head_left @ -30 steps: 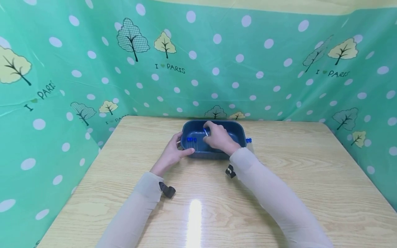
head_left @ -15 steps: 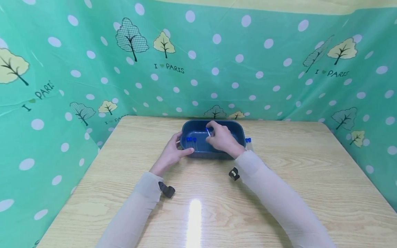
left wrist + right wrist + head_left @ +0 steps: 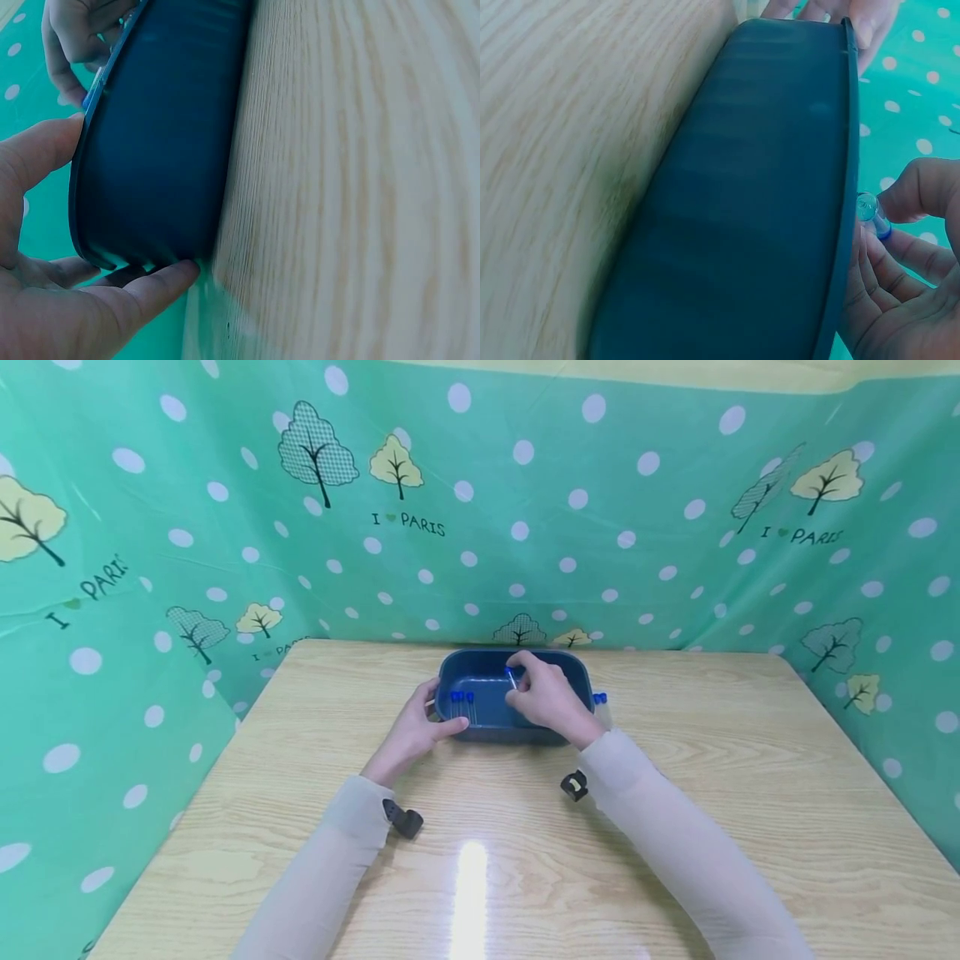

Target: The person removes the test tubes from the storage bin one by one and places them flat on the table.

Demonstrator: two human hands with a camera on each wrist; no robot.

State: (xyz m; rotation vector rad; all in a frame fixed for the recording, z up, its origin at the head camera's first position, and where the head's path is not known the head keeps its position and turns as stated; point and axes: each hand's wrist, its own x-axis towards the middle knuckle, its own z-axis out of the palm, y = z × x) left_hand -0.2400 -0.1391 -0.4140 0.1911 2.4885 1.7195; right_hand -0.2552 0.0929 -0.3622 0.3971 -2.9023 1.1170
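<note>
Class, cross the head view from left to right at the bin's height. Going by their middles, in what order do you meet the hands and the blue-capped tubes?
Left hand → three tubes in the bin → held tube → right hand → two tubes outside the bin.

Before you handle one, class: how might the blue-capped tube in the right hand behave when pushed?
The tube would probably roll, given its round end. It looks slim and straight in the right hand, so it seems likely light and stiff.
</note>
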